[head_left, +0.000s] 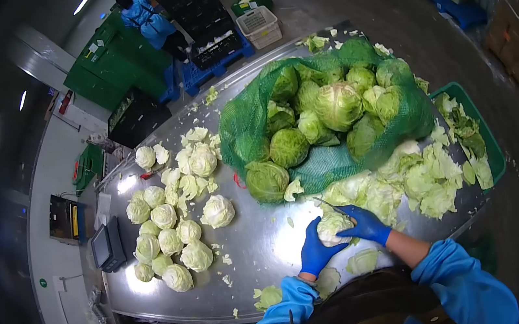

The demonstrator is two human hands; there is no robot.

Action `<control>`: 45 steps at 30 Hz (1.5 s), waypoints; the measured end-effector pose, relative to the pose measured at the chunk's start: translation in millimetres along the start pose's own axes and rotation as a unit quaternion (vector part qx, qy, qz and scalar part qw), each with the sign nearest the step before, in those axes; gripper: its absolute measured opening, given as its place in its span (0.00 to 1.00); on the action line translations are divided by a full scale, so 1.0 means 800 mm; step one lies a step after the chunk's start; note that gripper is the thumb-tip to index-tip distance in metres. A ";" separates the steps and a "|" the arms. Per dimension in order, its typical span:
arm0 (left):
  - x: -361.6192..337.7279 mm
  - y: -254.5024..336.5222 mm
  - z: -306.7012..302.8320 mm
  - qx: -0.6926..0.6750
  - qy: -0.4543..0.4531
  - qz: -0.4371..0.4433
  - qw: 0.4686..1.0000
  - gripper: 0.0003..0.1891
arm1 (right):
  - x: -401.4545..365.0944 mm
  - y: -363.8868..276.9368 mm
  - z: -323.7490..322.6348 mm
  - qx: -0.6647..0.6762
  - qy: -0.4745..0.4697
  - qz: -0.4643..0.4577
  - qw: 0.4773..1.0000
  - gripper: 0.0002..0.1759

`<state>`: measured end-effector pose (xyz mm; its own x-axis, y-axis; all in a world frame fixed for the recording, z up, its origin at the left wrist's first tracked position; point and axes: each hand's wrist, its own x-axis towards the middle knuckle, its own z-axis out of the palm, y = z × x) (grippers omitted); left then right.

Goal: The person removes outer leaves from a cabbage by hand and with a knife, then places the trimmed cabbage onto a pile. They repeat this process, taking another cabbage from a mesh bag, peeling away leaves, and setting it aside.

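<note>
Close to my body at the table's front edge, my left hand (318,250) cups a trimmed pale cabbage (332,228) from the left, fingers curved around it. On its other side my right hand (365,224) is closed around a knife (325,202), whose thin blade sticks out up and left; its handle is hidden. The fingers of that hand also press on the cabbage. Both hands wear blue gloves. Loose cabbage leaves (363,261) lie beside and under the hands. Beyond them, a green mesh sack (333,175) lies open with several whole cabbages (338,105) inside.
Several trimmed cabbages (170,241) are grouped at the table's left, beside a dark scale display (108,245). Leaf scraps (436,181) pile up at right, near a green bin (489,138). A co-worker (149,22) stands by stacked black crates (189,4) beyond the metal table (263,240).
</note>
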<state>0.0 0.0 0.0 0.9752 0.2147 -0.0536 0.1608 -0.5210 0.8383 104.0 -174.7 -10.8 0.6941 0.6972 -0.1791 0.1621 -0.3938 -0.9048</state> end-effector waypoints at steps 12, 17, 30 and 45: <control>0.033 -0.016 -0.005 -0.031 -0.087 0.011 0.996 0.62 | 0.046 0.035 0.004 0.037 0.089 0.031 0.995 0.26; 0.016 0.009 -0.008 -0.028 -0.074 -0.021 0.997 0.59 | 0.073 0.094 0.013 0.108 0.241 0.071 0.962 0.20; -0.014 0.008 -0.047 -0.355 0.062 0.001 0.933 0.61 | -0.019 0.009 -0.097 -0.064 0.211 0.123 0.968 0.33; -0.031 0.045 -0.031 -0.394 -0.064 -0.054 0.915 0.33 | -0.018 -0.148 -0.045 0.076 0.110 -0.167 0.977 0.39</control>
<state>-22.0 -3.6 45.0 0.9780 0.1059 -0.1797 0.1464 0.2656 0.9529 100.5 -159.7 113.2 0.7567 0.6201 0.2071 0.3101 -0.0615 -0.9487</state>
